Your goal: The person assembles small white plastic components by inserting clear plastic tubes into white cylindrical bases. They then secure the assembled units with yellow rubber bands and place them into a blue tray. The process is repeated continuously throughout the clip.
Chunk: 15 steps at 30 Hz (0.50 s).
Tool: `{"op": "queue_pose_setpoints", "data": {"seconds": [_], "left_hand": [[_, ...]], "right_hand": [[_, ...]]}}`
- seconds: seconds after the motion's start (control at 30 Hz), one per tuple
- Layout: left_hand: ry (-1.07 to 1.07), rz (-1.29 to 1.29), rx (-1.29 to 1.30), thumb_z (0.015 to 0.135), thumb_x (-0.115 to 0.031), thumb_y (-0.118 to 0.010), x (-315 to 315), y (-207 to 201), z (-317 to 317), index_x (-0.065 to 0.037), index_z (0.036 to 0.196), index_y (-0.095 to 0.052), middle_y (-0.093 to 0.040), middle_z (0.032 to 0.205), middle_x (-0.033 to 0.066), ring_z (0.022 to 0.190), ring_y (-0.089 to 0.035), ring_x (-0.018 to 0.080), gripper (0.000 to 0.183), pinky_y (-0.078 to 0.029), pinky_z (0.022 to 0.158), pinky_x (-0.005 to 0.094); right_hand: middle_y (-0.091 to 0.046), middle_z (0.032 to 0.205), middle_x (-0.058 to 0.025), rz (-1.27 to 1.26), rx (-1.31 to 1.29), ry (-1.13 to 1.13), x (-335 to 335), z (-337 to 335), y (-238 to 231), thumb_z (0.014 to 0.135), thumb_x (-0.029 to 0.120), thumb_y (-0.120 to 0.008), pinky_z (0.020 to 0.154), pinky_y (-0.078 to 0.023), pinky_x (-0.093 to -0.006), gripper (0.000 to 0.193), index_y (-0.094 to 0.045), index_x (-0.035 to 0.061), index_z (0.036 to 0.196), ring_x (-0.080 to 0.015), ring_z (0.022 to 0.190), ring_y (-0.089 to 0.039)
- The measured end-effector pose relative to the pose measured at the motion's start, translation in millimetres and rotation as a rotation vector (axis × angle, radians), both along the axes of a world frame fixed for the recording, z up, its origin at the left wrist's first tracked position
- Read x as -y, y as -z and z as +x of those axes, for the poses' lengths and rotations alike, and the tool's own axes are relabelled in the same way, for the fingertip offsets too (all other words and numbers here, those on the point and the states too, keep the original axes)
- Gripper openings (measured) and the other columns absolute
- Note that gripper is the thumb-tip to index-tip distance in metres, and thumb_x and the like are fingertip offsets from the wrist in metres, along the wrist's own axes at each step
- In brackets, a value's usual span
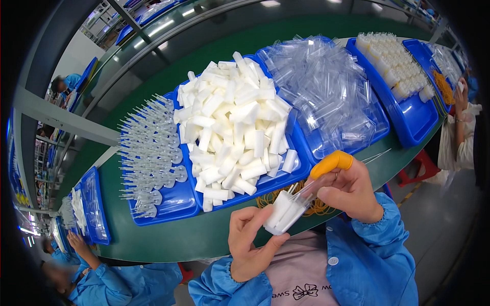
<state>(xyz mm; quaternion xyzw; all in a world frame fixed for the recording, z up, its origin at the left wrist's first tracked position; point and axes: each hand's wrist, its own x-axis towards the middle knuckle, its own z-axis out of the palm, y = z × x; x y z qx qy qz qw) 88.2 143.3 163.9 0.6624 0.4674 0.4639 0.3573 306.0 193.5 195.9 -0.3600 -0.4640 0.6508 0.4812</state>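
My left hand (pixel 250 242) grips the lower end of a small clear plastic container (pixel 288 211) with white material inside, its thumb and fingers on either side. Short thin white stems rise from the container's upper end. My right hand (pixel 352 191) is closed at that upper end, a yellow finger cot (pixel 332 163) covering its index finger. A see-through plastic piece (pixel 309 188) runs between the container and the right fingers; where it begins and ends is hard to make out. Both hands are close together in front of my chest.
Blue trays on the green table hold white cut foam tubes (pixel 229 127), clear plastic sleeves (pixel 321 86), thin-stemmed translucent parts (pixel 150 153) and white-yellow pieces (pixel 393 64). Yellow rubber bands (pixel 319 206) lie beneath my hands. Tweezers (pixel 376 156) rest at right. Co-workers sit on both sides.
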Motion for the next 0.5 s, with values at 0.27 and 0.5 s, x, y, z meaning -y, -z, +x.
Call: {"op": "queue_pose_setpoints", "data": {"seconds": [0.27, 0.5], "left_hand": [[0.101, 0.006, 0.046, 0.066, -0.006, -0.079, -5.2, -1.5, 4.3, 0.002, 0.110, -0.062, -0.046, 0.104, 0.0106, 0.094, -0.050, 0.0202, 0.049, -0.042, 0.082, 0.0309], [-0.018, 0.014, 0.125, 0.064, 0.004, -0.077, -3.8, 1.6, 7.0, 0.002, 0.107, -0.061, -0.047, 0.110, 0.0127, 0.097, -0.054, 0.0211, 0.046, -0.047, 0.084, 0.0316]], "right_hand": [[-0.063, 0.096, -0.0111, 0.047, -0.037, 0.065, 2.7, -3.6, 3.5, 0.082, -0.003, -0.059, 0.083, -0.049, -0.0279, 0.026, -0.052, -0.0027, 0.108, -0.0161, 0.093, -0.063], [-0.061, 0.101, -0.0090, 0.185, 0.147, -0.003, -0.4, 2.9, 1.7, 0.080, 0.001, -0.064, 0.081, -0.047, -0.0269, 0.025, -0.059, -0.0011, 0.104, -0.0155, 0.091, -0.060]]}}
